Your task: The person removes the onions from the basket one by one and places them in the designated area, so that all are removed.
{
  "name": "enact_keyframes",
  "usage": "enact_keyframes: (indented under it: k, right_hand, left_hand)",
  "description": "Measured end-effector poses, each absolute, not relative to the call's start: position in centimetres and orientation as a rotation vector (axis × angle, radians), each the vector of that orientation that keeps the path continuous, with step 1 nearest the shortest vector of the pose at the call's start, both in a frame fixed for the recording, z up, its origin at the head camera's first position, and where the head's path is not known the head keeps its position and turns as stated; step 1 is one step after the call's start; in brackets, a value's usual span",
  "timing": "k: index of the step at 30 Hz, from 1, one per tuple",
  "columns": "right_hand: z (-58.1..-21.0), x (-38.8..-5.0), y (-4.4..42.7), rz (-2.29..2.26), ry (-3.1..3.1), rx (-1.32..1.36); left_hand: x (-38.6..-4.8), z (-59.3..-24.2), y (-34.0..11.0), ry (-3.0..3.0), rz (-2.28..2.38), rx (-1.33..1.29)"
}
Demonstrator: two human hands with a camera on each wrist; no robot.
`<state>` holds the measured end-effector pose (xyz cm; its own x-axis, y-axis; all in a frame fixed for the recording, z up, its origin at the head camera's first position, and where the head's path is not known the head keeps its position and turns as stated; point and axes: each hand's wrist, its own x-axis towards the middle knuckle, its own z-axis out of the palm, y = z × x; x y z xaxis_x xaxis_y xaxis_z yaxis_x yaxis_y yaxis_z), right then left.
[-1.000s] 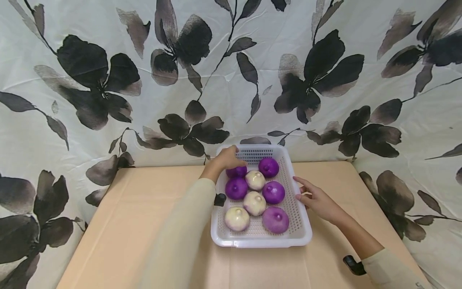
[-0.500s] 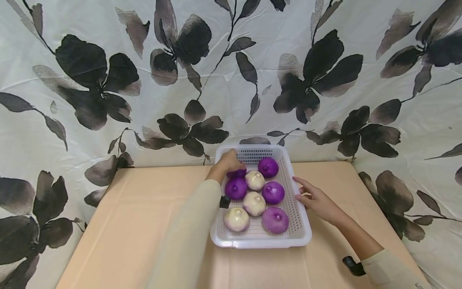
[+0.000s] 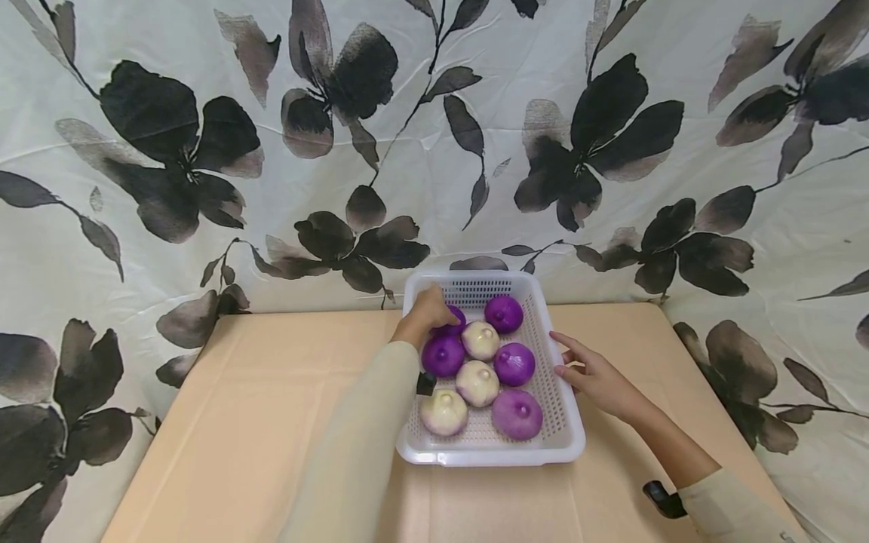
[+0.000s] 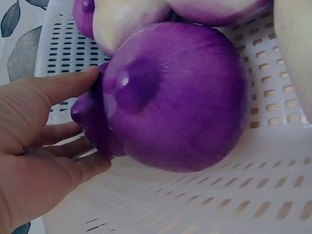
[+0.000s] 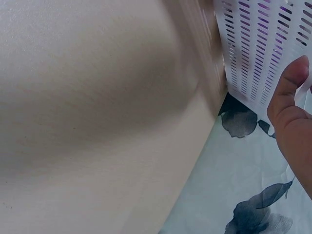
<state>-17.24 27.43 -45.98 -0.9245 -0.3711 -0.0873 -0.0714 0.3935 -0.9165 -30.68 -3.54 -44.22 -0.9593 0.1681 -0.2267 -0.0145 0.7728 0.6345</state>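
The far-left purple onion (image 4: 95,124) sits inside the white basket (image 3: 489,457), towards its far left part, with its pointed tip turned to the palm of the left grip (image 3: 426,311), so its long axis runs roughly from palm outward. That grip is narrowed around it, thumb on one side and fingers on the other, and is plainly the nearer hand. The relation that matters, I judge, is the larger-looking purple onion (image 4: 180,97) just beside it on the wearer's side, overlapping it in the left wrist view; whether they touch I cannot tell. Across the basket, the right grip (image 3: 600,381) lies loosely extended against the right side wall, above the bench (image 3: 265,400).
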Motion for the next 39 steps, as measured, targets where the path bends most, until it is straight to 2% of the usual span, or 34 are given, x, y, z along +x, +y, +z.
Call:
enact_keyframes:
  k: [22,39]
  right_hand:
    - [-46.1,-17.4,27.3,-1.541,2.378,-0.412]
    - [-46.2,-17.3,27.6,-1.544,2.383,-0.400]
  left_hand:
    - [-30.4,-44.8,-3.5,2.674,1.085,0.093]
    - [-30.9,-42.7,-4.1,2.753,1.043,0.208]
